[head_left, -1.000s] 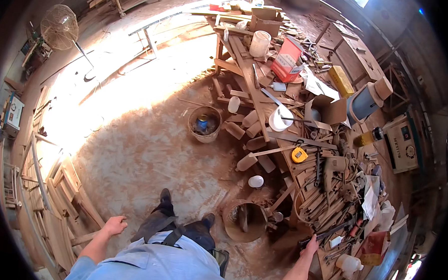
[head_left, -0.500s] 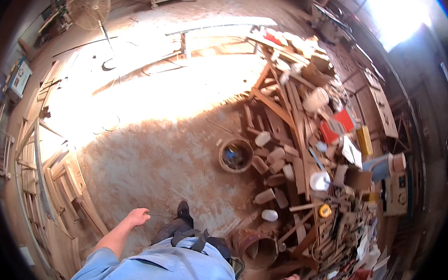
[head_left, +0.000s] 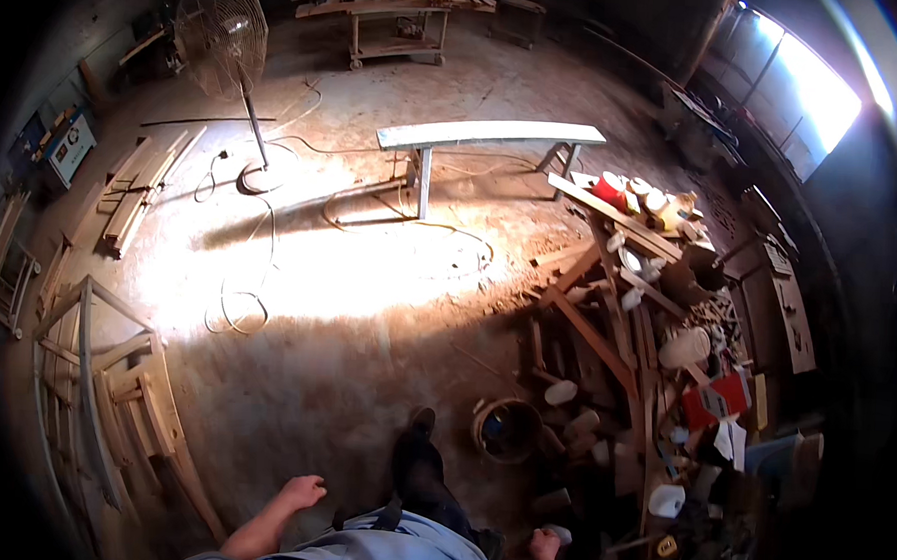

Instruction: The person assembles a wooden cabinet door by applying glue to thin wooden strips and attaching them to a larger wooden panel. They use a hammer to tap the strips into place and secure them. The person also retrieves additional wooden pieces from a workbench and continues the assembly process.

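My left hand (head_left: 302, 491) hangs low beside my body over the bare floor, its fingers loosely curled with nothing seen in them. My right hand (head_left: 544, 546) is down at my right side, closed like a loose fist, and no held object shows. A white container (head_left: 559, 534) lies just beyond it; I cannot see them touching. One dark shoe (head_left: 422, 421) is stretched forward on the floor. Ahead and to the right of it stands a round bucket (head_left: 507, 431) with something dark and bluish inside.
A cluttered workbench (head_left: 646, 409) with containers, a red box (head_left: 717, 400) and a yellow tape measure (head_left: 666, 546) runs along the right. Wooden frames (head_left: 143, 407) stand at left. Ahead are a long narrow bench (head_left: 490, 134), a pedestal fan (head_left: 222, 38) and a loose cable (head_left: 272, 234) on the floor.
The view has tilted up, bringing the far room and a wheeled table into sight. My right hand has come further into view. One foot is extended ahead in both frames.
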The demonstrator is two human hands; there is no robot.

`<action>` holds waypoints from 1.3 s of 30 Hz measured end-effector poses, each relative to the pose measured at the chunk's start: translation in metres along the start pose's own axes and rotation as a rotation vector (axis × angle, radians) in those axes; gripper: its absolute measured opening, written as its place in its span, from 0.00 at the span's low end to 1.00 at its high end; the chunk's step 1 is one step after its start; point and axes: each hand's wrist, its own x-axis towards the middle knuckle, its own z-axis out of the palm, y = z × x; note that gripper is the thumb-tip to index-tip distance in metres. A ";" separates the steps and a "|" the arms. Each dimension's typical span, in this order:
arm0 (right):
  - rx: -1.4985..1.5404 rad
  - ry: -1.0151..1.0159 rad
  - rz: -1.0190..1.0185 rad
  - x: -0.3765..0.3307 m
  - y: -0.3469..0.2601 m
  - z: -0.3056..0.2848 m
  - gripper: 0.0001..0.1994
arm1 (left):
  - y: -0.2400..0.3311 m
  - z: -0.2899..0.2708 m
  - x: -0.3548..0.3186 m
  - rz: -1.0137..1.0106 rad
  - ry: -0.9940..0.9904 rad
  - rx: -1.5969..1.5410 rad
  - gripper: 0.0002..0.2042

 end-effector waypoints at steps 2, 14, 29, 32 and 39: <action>-0.075 -0.023 -0.017 0.036 -0.031 0.020 0.13 | -0.003 -0.021 0.022 0.020 0.053 0.000 0.24; -0.026 -0.148 -0.428 0.174 -0.449 0.114 0.20 | -0.110 -0.141 0.195 0.227 0.338 0.692 0.07; 0.231 -0.338 -0.147 0.237 -0.747 0.180 0.14 | 0.048 -0.494 0.514 0.238 0.114 0.587 0.11; 0.283 -0.293 -0.160 0.259 -0.782 0.187 0.14 | 0.209 -0.589 0.576 0.060 0.108 0.357 0.20; 0.384 -0.274 -0.219 0.356 -0.896 0.185 0.17 | 0.479 -0.664 0.662 0.096 0.094 -0.145 0.22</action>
